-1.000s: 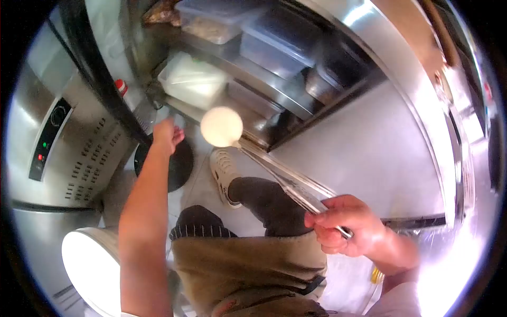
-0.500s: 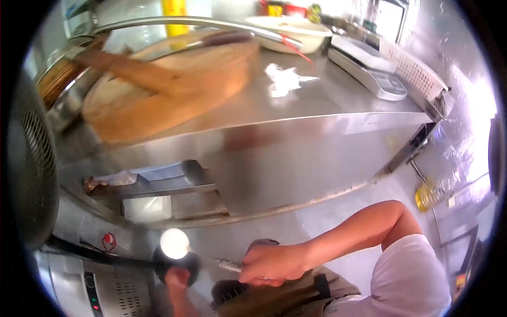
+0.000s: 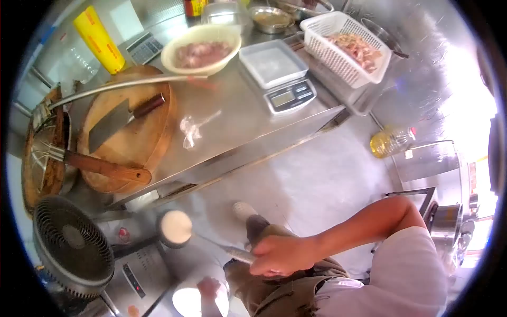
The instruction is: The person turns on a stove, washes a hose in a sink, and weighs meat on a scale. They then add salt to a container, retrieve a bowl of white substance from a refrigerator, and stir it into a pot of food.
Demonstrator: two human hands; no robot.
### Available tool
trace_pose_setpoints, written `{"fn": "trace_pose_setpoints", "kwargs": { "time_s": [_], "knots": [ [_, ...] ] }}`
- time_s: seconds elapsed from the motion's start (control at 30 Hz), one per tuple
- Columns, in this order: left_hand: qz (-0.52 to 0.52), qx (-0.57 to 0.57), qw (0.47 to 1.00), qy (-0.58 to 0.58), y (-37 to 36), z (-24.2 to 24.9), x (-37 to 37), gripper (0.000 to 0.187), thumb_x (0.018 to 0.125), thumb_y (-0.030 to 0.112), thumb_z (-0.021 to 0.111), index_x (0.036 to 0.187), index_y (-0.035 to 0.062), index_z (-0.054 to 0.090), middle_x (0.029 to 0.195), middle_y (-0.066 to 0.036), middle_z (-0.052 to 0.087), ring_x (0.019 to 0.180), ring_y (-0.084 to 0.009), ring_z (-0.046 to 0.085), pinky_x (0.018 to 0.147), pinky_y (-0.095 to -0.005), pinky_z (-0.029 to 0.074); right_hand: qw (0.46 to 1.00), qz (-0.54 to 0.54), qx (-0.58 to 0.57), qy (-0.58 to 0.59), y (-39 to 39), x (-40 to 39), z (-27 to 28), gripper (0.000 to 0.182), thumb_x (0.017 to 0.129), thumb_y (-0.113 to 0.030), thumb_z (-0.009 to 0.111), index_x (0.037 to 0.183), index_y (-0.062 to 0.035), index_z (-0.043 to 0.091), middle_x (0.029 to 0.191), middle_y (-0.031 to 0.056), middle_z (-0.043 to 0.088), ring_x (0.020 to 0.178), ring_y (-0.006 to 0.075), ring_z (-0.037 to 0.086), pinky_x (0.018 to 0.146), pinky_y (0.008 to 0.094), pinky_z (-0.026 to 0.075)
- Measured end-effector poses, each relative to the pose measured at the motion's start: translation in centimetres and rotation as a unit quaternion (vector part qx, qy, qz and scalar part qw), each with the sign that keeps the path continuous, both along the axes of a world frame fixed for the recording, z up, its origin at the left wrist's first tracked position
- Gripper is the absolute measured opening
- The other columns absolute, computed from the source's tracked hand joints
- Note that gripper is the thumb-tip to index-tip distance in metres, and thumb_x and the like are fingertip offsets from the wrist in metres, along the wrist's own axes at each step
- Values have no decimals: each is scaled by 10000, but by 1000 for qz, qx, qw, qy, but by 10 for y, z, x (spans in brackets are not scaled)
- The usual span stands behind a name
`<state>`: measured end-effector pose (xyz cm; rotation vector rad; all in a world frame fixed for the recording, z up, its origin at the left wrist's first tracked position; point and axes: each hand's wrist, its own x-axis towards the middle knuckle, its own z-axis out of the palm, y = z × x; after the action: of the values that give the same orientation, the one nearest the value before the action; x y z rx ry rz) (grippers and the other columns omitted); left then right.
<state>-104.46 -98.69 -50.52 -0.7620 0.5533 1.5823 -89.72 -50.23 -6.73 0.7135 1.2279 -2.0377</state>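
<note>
My right hand [image 3: 282, 256] is wrapped round the grey handle [image 3: 240, 254] of a long thin tool, in front of my apron. The handle narrows leftward toward a round, cream-coloured end [image 3: 177, 227], which overlaps a dark round thing [image 3: 166, 240] behind it. Low in the view, my left hand [image 3: 209, 287] is blurred, and its fingers are not distinct. A bright white round surface [image 3: 185, 302] shows around and behind it.
A cleaver [image 3: 110, 126] lies on a round chopping board [image 3: 113, 169]. Along the steel table [image 3: 227, 132] stand a bowl [image 3: 168, 55] of meat, a kitchen scale [image 3: 274, 66] and a white basket [image 3: 319, 45] of meat pieces. A fan [image 3: 74, 248] is at left; an oil bottle [image 3: 388, 142] stands right.
The view has turned, showing the table more from above. My left hand has moved from beside the dark round thing to lower right. My right hand keeps its hold on the tool.
</note>
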Motion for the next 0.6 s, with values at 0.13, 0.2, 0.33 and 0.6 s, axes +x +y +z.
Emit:
{"fn": "trace_pose_setpoints", "kwargs": {
  "time_s": [0.13,0.2,0.33,0.6],
  "knots": [
    [-191,-4,962,196,-28,49,47,245,861,245,323,836,84,505,788,-139,517,729,-296,532,698,-424,474,985,-154,-52,-52,19,43,108,299,793,-129,533,531,-44,418,464,12,334,369,108,285,364,274,208],
    [-117,-24,989,83,-25,81,63,226,858,227,329,806,77,490,783,-134,517,706,-293,534,682,-421,465,975,-193,-92,-66,38,65,144,218,831,-154,568,685,-17,485,518,9,364,411,88,288,384,253,215],
    [-220,-148,927,266,5,131,92,113,739,194,468,642,159,423,568,-11,348,500,-192,392,453,-338,325,954,-264,-130,-61,93,99,198,186,837,-141,590,719,-16,518,539,22,407,395,94,301,375,259,206],
    [-341,-220,654,638,99,167,140,145,771,217,527,642,151,532,600,-7,503,534,-176,513,417,-349,394,953,-303,27,-8,241,125,241,154,838,-126,596,754,-14,533,554,21,451,400,88,311,375,253,197]
  ]
}}
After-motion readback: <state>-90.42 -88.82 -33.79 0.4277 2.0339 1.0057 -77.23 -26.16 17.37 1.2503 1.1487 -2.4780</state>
